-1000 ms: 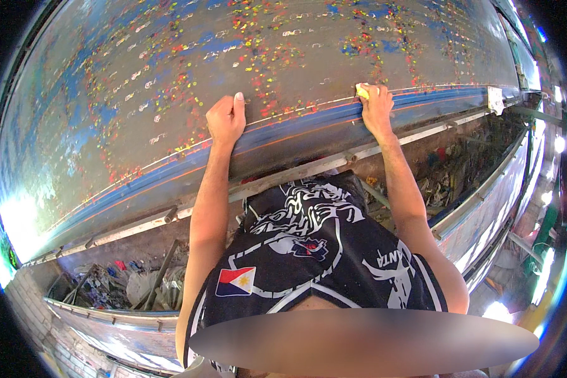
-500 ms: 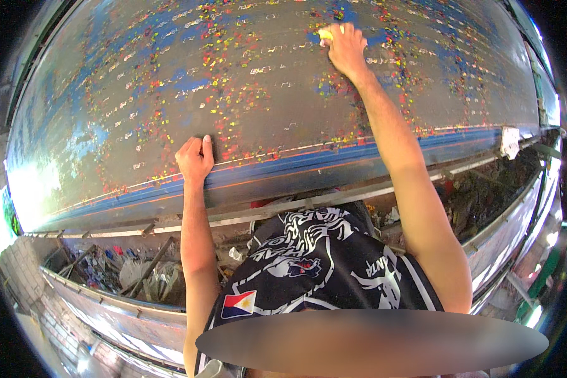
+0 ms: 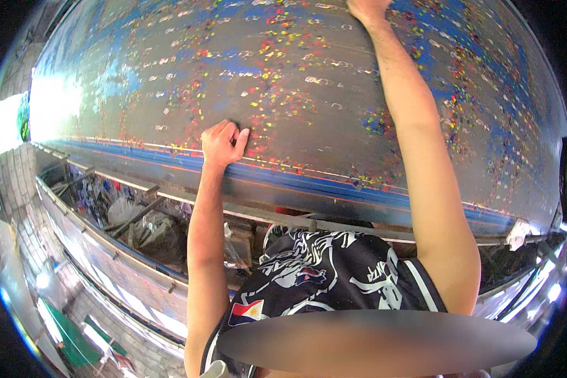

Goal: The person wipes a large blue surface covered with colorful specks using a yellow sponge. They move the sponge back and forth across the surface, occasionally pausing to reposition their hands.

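Observation:
A wide grey and blue panel (image 3: 233, 94) fills the upper view, speckled with small red, yellow and green spots and rows of pale marks. My left hand (image 3: 225, 143) rests on it close to the near edge, fingers curled into a loose fist and thumb set apart; nothing shows in it. At the top rim of the view is my right hand (image 3: 368, 9), stretched far across the panel. Its fingers are cut off by the picture's edge, so what it holds or touches is hidden.
A ledge (image 3: 334, 222) runs along the panel's near side. Below it, a trough holds plastic bags (image 3: 151, 230) and other scraps. A whitish tag or paper (image 3: 518, 234) hangs at the right end. Brick paving (image 3: 19, 189) lies at left.
My right hand, earlier in view gripping a small yellow piece, has reached farther away until its fingers left the picture. My view has shifted; my left hand still rests near the panel's edge.

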{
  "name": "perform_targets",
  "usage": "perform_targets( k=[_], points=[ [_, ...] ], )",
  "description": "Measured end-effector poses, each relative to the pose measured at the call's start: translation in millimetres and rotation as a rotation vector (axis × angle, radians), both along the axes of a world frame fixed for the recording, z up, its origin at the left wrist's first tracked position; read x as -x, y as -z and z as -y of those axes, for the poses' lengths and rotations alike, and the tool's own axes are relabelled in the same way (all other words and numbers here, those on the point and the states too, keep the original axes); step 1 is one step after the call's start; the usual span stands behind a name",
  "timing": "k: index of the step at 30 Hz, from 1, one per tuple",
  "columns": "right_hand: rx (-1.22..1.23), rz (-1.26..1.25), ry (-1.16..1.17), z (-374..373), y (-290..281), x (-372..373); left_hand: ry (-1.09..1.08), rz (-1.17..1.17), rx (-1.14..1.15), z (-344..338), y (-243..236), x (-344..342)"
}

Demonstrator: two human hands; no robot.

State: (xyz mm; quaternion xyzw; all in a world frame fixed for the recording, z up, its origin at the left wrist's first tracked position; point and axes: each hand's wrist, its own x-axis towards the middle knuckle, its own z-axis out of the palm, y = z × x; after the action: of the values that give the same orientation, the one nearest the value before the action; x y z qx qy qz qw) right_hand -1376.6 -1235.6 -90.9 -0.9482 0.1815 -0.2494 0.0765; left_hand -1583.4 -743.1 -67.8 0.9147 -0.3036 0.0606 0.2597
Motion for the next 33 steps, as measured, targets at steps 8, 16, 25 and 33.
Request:
perform_targets(
  k=[8,16,25,33],
  points=[
    [-0.055,-0.017,-0.272,-142,6,-74,-0.013,0.017,-0.027,-3,-2,-1],
    [-0.02,-0.123,-0.484,-202,-5,35,0.051,0.065,-0.011,-10,4,-2],
    [-0.048,-0.284,-0.796,-290,-18,260,0.078,0.144,0.045,-23,21,-1],
    [-0.217,-0.222,-0.693,-250,-20,405,0.004,0.168,0.142,-29,32,-2]
  ],
)
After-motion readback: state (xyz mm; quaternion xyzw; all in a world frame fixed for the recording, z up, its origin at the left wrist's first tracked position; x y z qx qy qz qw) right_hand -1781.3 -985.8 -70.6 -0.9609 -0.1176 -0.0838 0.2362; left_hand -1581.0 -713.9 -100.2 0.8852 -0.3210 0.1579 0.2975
